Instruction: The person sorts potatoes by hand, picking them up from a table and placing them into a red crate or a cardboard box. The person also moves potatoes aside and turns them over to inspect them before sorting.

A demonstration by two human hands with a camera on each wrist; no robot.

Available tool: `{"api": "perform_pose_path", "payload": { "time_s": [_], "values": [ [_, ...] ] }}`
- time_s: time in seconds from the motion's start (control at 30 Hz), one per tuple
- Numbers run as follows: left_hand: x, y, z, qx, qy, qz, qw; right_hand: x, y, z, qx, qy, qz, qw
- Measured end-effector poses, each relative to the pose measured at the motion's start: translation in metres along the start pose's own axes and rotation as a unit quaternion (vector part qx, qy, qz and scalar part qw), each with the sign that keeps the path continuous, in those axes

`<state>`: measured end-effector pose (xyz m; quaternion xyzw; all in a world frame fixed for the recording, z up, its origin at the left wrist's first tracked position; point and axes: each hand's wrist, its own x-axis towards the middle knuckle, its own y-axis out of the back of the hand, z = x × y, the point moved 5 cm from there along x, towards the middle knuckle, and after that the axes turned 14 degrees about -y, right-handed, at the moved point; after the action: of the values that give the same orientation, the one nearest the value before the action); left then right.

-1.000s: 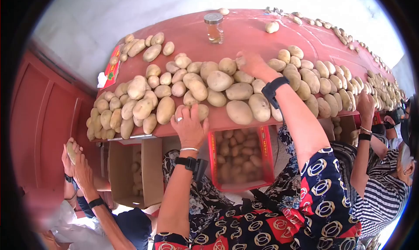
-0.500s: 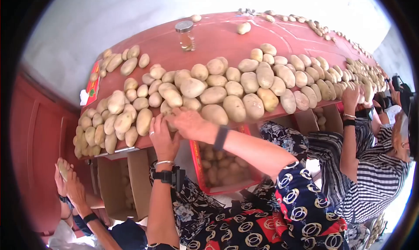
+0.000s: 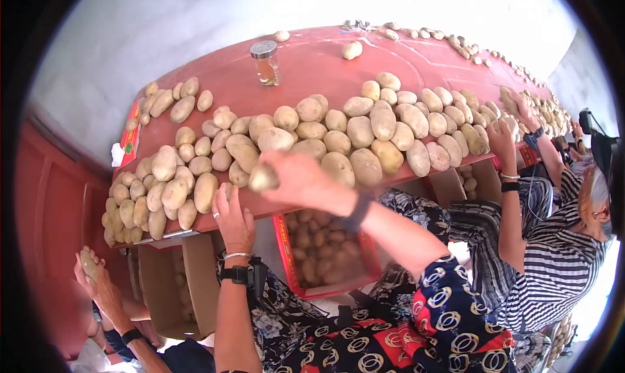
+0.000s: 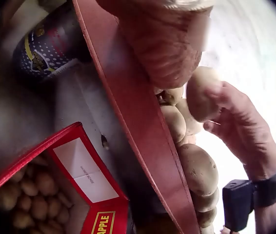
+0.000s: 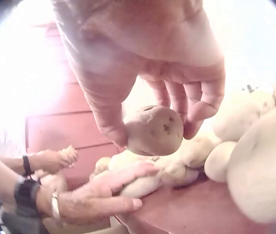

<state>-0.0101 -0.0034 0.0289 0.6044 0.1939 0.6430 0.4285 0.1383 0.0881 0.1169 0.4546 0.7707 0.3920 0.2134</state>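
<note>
My right hand (image 3: 296,181) grips a potato (image 5: 153,130) between thumb and fingertips, held up over the front of the table. Dark spots mark its skin in the right wrist view. My left hand (image 3: 233,220) rests at the table's front edge with its fingers extended, beside the heaped potatoes (image 3: 176,194). The right wrist view has the left hand (image 5: 91,197) with straight fingers lying against a potato. Rows of potatoes (image 3: 361,132) spread along the red table (image 3: 312,67), behind and to the right of both hands.
Below the table edge stand a red-rimmed box (image 3: 286,256) of potatoes and a brown cardboard box (image 3: 202,282). A lidded glass jar (image 3: 265,67) is on the table. Other people's hands work at left (image 3: 104,285) and right (image 3: 504,148). A dark patterned bottle-like object (image 4: 45,51) shows under the table.
My right hand has come from the back row of potatoes to beside my left hand, and now lifts a potato. The left hand stays at the table edge. The head view has shifted.
</note>
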Motion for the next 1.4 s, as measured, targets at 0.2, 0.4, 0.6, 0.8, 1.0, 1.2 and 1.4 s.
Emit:
{"api": "perform_pose_path", "payload": {
  "time_s": [0.2, 0.4, 0.6, 0.8, 1.0, 1.2, 1.4],
  "values": [
    [0.000, 0.000, 0.001, 0.013, 0.011, -0.007, 1.000, 0.035, 0.104, 0.100, -0.017, -0.153, 0.159, 0.975],
    [-0.001, -0.002, 0.001, 0.030, 0.001, -0.011, 0.999, 0.065, 0.110, 0.142, -0.128, -0.197, 0.212, 0.949],
    [-0.002, -0.002, 0.000, 0.038, -0.008, -0.003, 0.999, 0.080, 0.094, 0.159, -0.212, -0.186, 0.104, 0.954],
    [-0.011, -0.004, -0.012, -0.029, 0.027, 0.087, 0.995, 0.048, 0.081, 0.071, -0.077, 0.036, 0.191, 0.978],
    [-0.021, 0.021, -0.006, -0.216, 0.152, 0.239, 0.934, -0.016, -0.036, -0.027, 0.087, 0.235, -0.034, 0.967],
    [-0.035, 0.046, 0.026, -0.470, 0.145, 0.234, 0.838, -0.033, -0.040, -0.033, 0.173, 0.156, -0.228, 0.945],
    [-0.023, 0.036, 0.065, -0.593, 0.199, 0.140, 0.767, -0.053, -0.039, 0.000, 0.218, 0.099, -0.309, 0.920]
  ]
}}
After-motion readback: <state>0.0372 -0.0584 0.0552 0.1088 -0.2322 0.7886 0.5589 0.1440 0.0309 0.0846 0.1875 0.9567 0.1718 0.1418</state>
